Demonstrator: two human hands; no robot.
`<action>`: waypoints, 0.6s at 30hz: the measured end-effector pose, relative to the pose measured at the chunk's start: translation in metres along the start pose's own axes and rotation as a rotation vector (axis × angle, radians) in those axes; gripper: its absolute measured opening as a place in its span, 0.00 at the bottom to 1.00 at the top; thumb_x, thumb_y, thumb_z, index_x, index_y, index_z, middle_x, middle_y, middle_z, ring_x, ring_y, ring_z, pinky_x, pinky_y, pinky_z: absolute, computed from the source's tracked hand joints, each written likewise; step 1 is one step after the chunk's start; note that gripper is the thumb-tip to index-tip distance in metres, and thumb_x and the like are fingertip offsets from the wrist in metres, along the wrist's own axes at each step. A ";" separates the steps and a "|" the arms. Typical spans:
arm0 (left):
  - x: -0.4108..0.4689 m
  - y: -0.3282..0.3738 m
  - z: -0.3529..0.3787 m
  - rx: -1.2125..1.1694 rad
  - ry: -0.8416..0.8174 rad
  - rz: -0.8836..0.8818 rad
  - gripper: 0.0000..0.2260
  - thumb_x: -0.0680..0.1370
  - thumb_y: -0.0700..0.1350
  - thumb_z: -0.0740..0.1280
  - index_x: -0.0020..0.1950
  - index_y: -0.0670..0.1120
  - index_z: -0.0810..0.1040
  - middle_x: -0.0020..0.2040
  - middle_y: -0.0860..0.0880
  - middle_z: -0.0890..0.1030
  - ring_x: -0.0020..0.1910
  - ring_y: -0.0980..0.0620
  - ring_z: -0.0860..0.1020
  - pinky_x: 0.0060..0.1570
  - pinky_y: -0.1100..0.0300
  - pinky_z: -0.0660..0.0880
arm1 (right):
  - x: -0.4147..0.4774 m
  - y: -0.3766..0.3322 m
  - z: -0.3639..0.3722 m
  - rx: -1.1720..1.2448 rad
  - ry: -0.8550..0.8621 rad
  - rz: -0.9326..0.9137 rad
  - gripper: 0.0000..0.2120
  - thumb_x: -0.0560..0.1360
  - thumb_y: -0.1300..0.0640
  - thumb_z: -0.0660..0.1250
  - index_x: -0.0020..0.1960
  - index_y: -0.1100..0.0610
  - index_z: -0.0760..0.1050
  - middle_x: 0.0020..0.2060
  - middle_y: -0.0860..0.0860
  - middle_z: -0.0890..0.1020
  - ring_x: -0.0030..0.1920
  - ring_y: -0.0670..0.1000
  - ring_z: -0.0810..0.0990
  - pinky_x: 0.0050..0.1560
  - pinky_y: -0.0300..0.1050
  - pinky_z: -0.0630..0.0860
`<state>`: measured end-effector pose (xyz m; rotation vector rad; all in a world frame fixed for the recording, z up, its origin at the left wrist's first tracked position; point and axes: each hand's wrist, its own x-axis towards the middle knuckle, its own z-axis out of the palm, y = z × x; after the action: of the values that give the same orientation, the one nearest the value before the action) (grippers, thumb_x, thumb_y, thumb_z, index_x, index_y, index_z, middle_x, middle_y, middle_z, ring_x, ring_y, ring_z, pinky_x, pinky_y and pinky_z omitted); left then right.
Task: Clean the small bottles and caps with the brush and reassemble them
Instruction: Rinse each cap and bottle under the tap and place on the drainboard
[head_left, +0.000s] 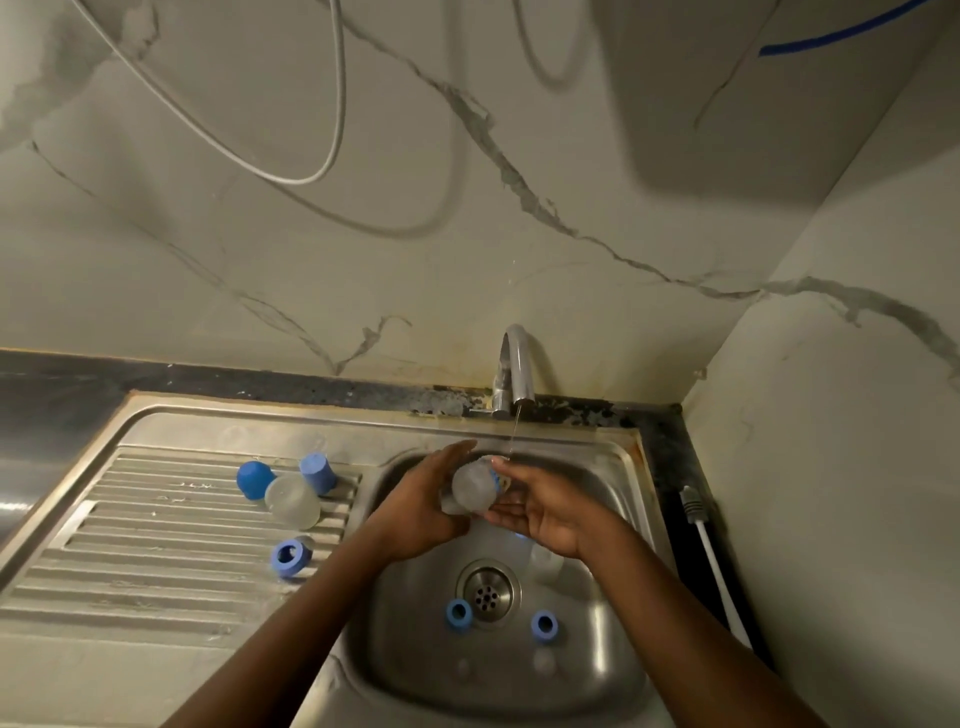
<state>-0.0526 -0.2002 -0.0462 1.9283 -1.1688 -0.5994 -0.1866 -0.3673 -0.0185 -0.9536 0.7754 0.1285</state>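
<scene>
where hands (421, 512) clasp it — bottle (470, 488) blurred

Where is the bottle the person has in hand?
Head view, centre: the bottle is held between the left hand and right hand, over the sink basin, under the tap stream.

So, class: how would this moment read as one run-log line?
step: rinsing | left hand and right hand: holding bottle under running tap | two blue caps lying in sink
</scene>
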 end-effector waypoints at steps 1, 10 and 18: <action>-0.002 -0.001 0.001 -0.016 0.012 0.014 0.41 0.71 0.42 0.82 0.80 0.52 0.66 0.68 0.61 0.74 0.65 0.67 0.75 0.61 0.74 0.73 | 0.000 0.003 0.002 0.049 -0.020 0.029 0.21 0.80 0.49 0.71 0.68 0.61 0.77 0.58 0.64 0.85 0.57 0.59 0.86 0.55 0.50 0.85; -0.012 0.008 0.001 -0.143 0.216 -0.009 0.28 0.73 0.49 0.82 0.70 0.54 0.76 0.62 0.59 0.83 0.61 0.62 0.81 0.60 0.61 0.81 | 0.004 0.019 0.016 0.173 -0.072 0.123 0.31 0.80 0.36 0.64 0.66 0.63 0.78 0.44 0.56 0.85 0.51 0.57 0.87 0.45 0.45 0.82; -0.025 0.005 -0.013 -0.177 0.292 -0.069 0.25 0.72 0.54 0.82 0.66 0.57 0.76 0.60 0.59 0.83 0.60 0.60 0.82 0.58 0.57 0.82 | 0.004 0.028 0.036 0.088 -0.050 0.145 0.33 0.82 0.33 0.57 0.70 0.60 0.76 0.55 0.58 0.87 0.59 0.59 0.85 0.45 0.48 0.82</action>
<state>-0.0578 -0.1745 -0.0346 1.8370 -0.8405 -0.4247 -0.1762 -0.3241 -0.0282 -0.8079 0.7976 0.2422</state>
